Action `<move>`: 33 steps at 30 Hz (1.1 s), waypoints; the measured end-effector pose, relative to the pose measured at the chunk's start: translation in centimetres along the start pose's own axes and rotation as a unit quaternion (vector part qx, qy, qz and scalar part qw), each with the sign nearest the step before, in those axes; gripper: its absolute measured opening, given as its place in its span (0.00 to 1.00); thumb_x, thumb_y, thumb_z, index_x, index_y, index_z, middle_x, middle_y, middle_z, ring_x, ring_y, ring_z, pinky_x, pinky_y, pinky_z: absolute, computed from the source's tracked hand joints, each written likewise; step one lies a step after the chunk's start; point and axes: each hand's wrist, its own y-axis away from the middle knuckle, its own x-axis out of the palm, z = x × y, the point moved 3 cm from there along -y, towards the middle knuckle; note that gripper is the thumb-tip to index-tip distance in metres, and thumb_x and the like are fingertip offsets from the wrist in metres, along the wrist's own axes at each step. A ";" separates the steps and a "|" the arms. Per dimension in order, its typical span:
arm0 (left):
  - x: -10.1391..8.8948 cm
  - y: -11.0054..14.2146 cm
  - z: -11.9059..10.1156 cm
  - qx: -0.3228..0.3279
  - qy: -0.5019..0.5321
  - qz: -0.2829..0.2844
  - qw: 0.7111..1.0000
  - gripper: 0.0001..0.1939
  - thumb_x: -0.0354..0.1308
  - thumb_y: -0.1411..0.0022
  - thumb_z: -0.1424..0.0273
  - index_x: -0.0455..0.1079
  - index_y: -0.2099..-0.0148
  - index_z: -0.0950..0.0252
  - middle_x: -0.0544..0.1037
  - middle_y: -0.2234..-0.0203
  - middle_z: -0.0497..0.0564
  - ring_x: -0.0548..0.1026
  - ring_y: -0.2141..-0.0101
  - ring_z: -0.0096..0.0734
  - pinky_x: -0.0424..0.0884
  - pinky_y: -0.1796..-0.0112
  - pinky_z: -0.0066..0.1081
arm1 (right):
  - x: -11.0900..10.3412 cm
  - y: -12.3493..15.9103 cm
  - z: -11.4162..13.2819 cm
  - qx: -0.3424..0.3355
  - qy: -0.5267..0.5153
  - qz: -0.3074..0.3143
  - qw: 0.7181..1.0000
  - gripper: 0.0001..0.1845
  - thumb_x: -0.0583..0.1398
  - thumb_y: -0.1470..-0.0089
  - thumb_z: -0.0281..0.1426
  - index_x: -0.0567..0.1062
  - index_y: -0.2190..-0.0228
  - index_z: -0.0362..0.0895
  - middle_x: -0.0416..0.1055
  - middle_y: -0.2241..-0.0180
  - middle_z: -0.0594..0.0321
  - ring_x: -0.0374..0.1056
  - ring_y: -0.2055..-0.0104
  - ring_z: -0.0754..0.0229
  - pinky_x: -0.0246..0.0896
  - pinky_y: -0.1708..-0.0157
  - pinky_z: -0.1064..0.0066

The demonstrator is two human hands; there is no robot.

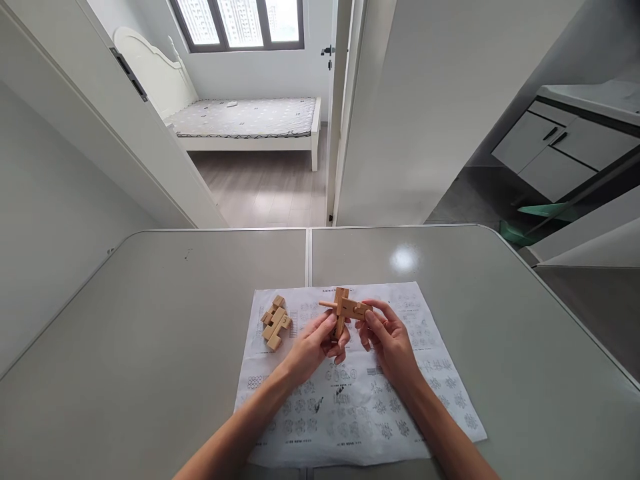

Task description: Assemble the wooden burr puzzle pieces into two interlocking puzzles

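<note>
A grey table (150, 333) with a pale seam fills the lower part of the frame. At upper centre, behind a doorway, there is a white bed (245, 143) under a window (240, 23); at upper right, a cabinet (560, 143).

At lower centre, on the table, lies a paper sheet (370, 457) printed with many small drawings and lines of text, too small to read. The wooden blocks also carry marks, which I cannot read.

Above the sheet, the left hand (313, 343) pinches crossed wooden pieces (340, 305) between bent thumb and fingers; the right hand (393, 340) grips their right end, fingers nearly closed. The fingers partly hide the joint. Left of them, a cluster of wooden blocks (277, 323) rests on the sheet. Both forearms are cut by the bottom edge.
</note>
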 end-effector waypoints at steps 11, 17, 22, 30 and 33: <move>0.7 0.3 0.1 -0.006 -0.054 -0.004 0.999 0.19 0.57 0.29 0.52 0.65 0.57 0.65 0.63 0.75 0.42 0.54 0.81 0.19 0.64 0.80 0.23 | 0.2 0.2 0.0 -0.040 0.068 0.021 0.997 0.16 0.64 0.35 0.45 0.76 0.52 0.49 0.73 0.70 0.65 0.63 0.76 0.65 0.63 0.73 0.70; 0.9 0.6 -0.3 -0.036 -0.087 0.071 0.993 0.18 0.54 0.27 0.53 0.65 0.55 0.65 0.60 0.73 0.42 0.52 0.81 0.17 0.59 0.81 0.22 | 0.2 0.2 0.0 -0.052 0.104 0.025 0.993 0.17 0.65 0.36 0.46 0.76 0.53 0.49 0.75 0.70 0.66 0.63 0.77 0.64 0.62 0.74 0.69; 1.3 0.7 -0.9 -0.038 -0.095 0.115 0.988 0.18 0.56 0.27 0.53 0.67 0.55 0.65 0.59 0.72 0.42 0.52 0.81 0.16 0.57 0.82 0.21 | 0.3 0.2 0.0 -0.060 0.106 0.024 0.992 0.17 0.65 0.37 0.47 0.77 0.54 0.50 0.74 0.72 0.66 0.63 0.77 0.63 0.62 0.74 0.69; 0.8 0.6 0.0 -0.034 -0.049 0.095 0.994 0.22 0.59 0.31 0.50 0.66 0.60 0.66 0.66 0.73 0.42 0.54 0.88 0.11 0.51 0.88 0.21 | 0.5 0.2 0.0 -0.044 0.098 0.049 0.993 0.17 0.64 0.36 0.48 0.77 0.54 0.49 0.69 0.76 0.68 0.57 0.78 0.63 0.56 0.77 0.70; 0.7 0.5 0.4 -0.041 -0.037 0.075 0.996 0.24 0.62 0.33 0.49 0.67 0.57 0.66 0.69 0.73 0.41 0.54 0.90 0.09 0.52 0.89 0.20 | 0.5 0.2 0.0 -0.032 0.087 0.056 0.994 0.18 0.64 0.36 0.48 0.77 0.54 0.49 0.68 0.76 0.68 0.57 0.79 0.64 0.54 0.77 0.70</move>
